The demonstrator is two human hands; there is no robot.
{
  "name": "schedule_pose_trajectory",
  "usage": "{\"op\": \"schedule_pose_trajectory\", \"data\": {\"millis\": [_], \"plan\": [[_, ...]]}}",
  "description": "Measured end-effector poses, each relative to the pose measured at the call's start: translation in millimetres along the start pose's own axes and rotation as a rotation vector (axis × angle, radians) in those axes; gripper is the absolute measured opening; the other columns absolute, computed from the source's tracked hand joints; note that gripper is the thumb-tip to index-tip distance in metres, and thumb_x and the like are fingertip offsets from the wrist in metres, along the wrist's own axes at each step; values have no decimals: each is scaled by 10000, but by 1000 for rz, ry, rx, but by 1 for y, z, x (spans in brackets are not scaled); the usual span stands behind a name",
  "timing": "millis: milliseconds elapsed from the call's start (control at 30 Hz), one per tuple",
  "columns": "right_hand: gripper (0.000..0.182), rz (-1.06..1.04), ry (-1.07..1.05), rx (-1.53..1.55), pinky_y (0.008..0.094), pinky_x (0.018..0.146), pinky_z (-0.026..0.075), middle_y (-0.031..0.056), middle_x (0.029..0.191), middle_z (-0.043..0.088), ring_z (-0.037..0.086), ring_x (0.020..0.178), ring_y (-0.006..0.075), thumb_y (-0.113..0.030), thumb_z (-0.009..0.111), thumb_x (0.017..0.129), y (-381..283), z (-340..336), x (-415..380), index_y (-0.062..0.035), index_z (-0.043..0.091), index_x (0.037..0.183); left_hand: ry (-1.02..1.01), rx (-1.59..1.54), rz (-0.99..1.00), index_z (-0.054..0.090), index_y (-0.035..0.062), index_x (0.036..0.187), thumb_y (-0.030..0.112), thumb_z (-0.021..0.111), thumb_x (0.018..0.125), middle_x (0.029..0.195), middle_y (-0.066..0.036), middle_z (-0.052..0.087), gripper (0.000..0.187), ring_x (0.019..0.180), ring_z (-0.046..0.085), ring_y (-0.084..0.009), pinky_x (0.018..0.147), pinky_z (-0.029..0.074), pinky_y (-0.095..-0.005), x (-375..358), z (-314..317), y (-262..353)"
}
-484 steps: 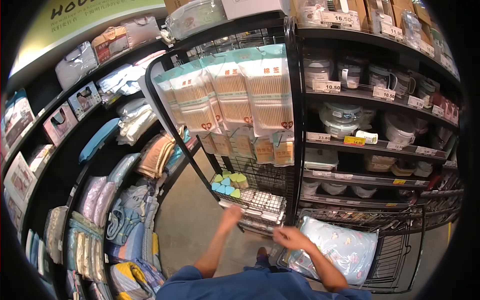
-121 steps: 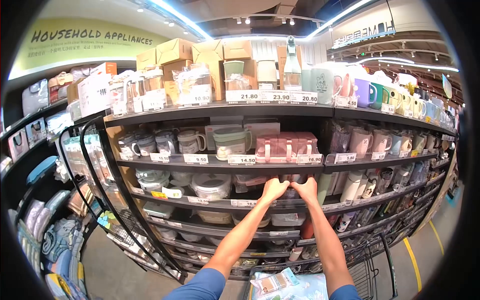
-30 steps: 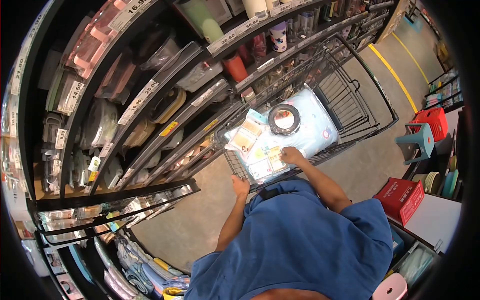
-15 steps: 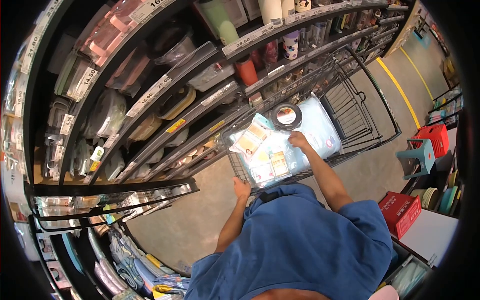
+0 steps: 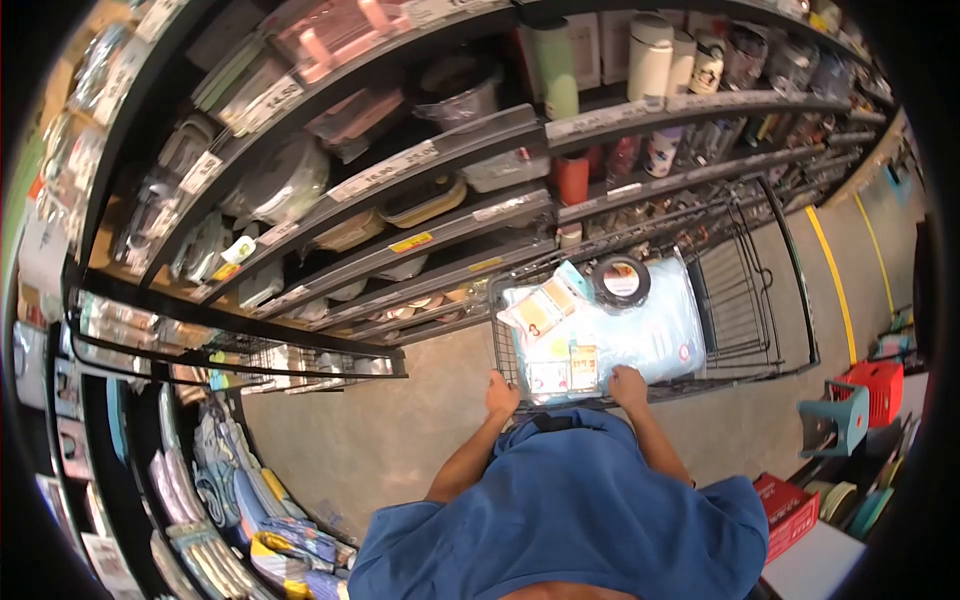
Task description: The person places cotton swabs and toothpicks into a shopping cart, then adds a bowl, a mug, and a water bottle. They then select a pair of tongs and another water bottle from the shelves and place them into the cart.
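Note:
A black wire shopping cart (image 5: 770, 372) stands across in front of me. Inside lies a large pale blue package in clear plastic (image 5: 665, 310). On top of it rest a round black item with a white label (image 5: 621, 282), a flat pack with an orange-and-white label (image 5: 543, 306) and a small pack with a yellow-orange label (image 5: 583, 368). My left hand (image 5: 503, 394) is closed on the cart's rim at its near left corner. Closed at the near side rim, beside the blue package, is my right hand (image 5: 628, 387); its fingertips are partly hidden.
Shelves with price strips (image 5: 400, 175) run along the far side, holding food containers and bottles (image 5: 650, 60). A wire shelf basket (image 5: 300, 375) juts out at left, above folded textiles (image 5: 230, 470). At right are a teal stool (image 5: 835, 420), a red stool (image 5: 880, 390) and a red box (image 5: 785, 515).
My right hand has come back from over the packages to the cart's near rim. The view has turned, so cart and shelves sit further right in the picture.

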State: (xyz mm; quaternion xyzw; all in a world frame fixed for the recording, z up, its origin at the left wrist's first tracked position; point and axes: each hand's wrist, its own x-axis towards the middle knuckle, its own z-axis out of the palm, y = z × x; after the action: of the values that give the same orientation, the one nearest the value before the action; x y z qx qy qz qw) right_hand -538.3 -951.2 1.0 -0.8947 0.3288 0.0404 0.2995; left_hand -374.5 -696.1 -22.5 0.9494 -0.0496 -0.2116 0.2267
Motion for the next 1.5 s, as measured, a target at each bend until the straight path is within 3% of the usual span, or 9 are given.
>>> {"op": "schedule_pose_trajectory", "data": {"millis": [633,900,967,1000,1033,1100,1233,1300,1500], "plan": [[206,116,1,-42,438,722,517,164,853,675,651,800,334,-215,566,815,-24,-27,-18,-51,684,852,6,-38,36,371,-16,1076,179,553,796,975,-328,590,387,905,584,-489,813,455,-541,1,4,-4],[190,-146,145,412,401,642,513,181,756,666,646,668,335,-134,620,771,-16,-32,21,-11,688,899,-172,9,-7,395,-44,1105,198,584,785,1063,-329,590,444,977,583,-486,865,468,-505,31,-12,-8],[214,-359,233,515,402,672,513,175,789,670,654,716,325,-141,637,770,-42,-54,60,-10,682,932,233,14,147,428,-67,1129,170,591,780,1074,-323,590,452,984,584,-485,869,478,-485,58,-40,5],[248,-491,310,507,397,730,509,171,869,672,655,810,319,-144,647,771,-62,-61,88,-19,666,984,571,-107,536,448,-47,1198,124,578,778,1066,-289,609,471,978,600,-449,861,483,-470,93,-45,4],[340,-584,288,537,392,781,500,183,988,655,639,889,326,-152,654,775,-91,-79,113,-29,630,1091,267,-262,181,414,6,1297,118,583,785,1071,-236,630,551,989,613,-407,863,481,-448,74,-118,76],[568,-708,179,690,356,782,503,183,1176,579,637,838,262,-113,664,781,-155,-113,162,-10,473,1306,544,-508,489,421,30,1296,134,549,875,1094,-196,641,452,1001,629,-346,865,482,-406,107,-153,124],[761,-633,265,787,364,801,506,220,1344,440,649,877,240,-100,656,754,-242,-129,256,29,296,1412,261,-997,481,231,81,1427,80,534,911,1290,-101,502,598,1006,546,-183,801,483,-288,154,-223,214],[777,-541,251,885,331,643,529,244,1248,514,679,774,220,-91,661,720,-270,-141,281,-8,319,1413,368,-892,449,448,-45,1228,70,566,831,1003,-118,607,430,780,543,-148,689,472,-271,165,-245,250],[681,-306,-1,974,327,595,558,184,1011,639,659,667,223,-140,698,675,-302,-151,315,-1,442,1291,-10,-912,139,608,-49,848,60,589,775,960,-110,611,133,766,559,-147,665,470,-275,209,-268,270]]}}
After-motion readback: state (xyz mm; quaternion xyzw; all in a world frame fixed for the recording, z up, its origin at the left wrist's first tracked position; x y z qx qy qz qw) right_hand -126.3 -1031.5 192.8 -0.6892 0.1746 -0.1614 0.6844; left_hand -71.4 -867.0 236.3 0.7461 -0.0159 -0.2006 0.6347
